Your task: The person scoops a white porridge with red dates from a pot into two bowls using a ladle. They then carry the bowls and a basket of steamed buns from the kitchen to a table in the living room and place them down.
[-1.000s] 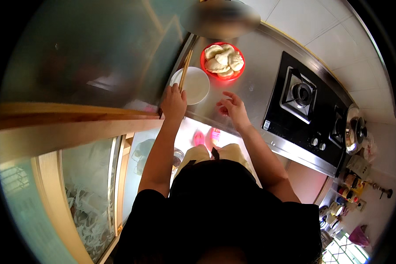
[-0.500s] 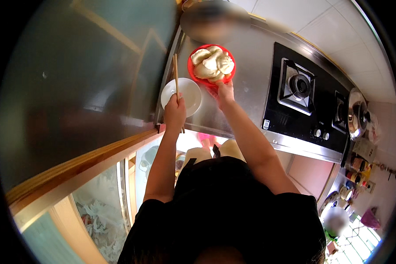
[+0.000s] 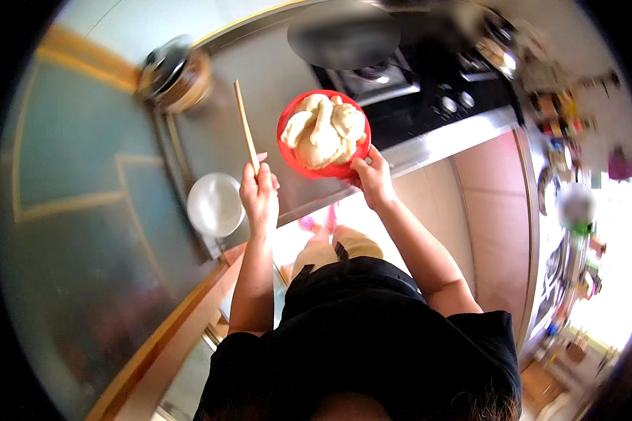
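My left hand (image 3: 260, 194) is closed around a pair of wooden chopsticks (image 3: 245, 125), which point up and away from me. To the left of that hand a white bowl (image 3: 218, 205) stands at the counter's corner, apart from my fingers. My right hand (image 3: 372, 177) grips the near right rim of a red plastic basket (image 3: 288, 156), thumb on top. Several pale, plump pieces that look like steamed buns or dough (image 3: 319, 137) are heaped in it. The basket is held up over the counter's front edge.
A black gas stove (image 3: 428, 98) lies beyond and right of the basket, set in the steel counter (image 3: 253, 70). At the far left stands a brown pot with a dark lid (image 3: 179, 74). Pink cabinet doors (image 3: 494, 210) run below the counter.
The view has turned to the right. My left hand with the chopsticks has come away from over the white bowl, and my right hand has carried the basket nearer to the stove.
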### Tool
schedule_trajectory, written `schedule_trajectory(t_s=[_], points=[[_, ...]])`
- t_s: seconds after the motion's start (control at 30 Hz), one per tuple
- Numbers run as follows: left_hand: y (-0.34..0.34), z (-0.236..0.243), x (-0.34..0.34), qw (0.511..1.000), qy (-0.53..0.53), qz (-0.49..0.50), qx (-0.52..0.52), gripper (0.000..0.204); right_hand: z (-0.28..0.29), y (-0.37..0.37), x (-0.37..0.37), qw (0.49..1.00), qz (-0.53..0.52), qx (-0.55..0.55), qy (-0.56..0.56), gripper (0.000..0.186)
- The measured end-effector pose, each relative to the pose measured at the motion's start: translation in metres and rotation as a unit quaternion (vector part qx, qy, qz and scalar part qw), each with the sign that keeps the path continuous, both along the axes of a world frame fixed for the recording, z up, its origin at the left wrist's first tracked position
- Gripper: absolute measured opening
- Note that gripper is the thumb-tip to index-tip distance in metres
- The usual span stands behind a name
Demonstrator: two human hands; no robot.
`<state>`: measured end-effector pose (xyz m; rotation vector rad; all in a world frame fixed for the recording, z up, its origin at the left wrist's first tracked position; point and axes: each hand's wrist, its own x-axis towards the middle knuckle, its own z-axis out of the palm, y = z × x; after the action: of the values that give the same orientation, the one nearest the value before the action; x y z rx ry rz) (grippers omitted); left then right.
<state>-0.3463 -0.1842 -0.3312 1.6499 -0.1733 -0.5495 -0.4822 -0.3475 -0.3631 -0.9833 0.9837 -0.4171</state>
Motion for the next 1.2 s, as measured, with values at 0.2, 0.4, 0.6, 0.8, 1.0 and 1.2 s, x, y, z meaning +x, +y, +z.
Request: schedule_trajectory(t_s=[0.2,0.4,0.6,0.8,1.0,1.2], points=[[-0.036,0.023,-0.074,0.979,0.12,-0.154,-0.055,0.029,0.062,0.025,-0.145,0.99,-0.138,-0.007,-0.017,0.048],[-0.09,0.025,-0.194,0.877,0.292,-0.367,-0.103,0.035,0.088,0.037,-0.289,0.964,-0.25,0.005,-0.086,0.051],[-0.118,0.02,-0.323,0.793,0.42,-0.435,-0.082,0.028,0.099,0.057,-0.413,0.944,-0.322,-0.012,-0.074,0.054],[-0.148,0.025,-0.447,0.71,0.416,-0.565,-0.062,0.032,0.098,0.09,-0.527,0.89,-0.443,-0.017,-0.106,0.055],[-0.157,0.044,-0.603,0.619,0.398,-0.677,0.031,0.043,0.092,0.155,-0.642,0.813,-0.568,-0.012,-0.126,0.056],[-0.202,0.021,-0.646,0.468,0.372,-0.796,0.096,0.049,0.062,0.172,-0.611,0.696,-0.706,-0.033,-0.125,0.056]])
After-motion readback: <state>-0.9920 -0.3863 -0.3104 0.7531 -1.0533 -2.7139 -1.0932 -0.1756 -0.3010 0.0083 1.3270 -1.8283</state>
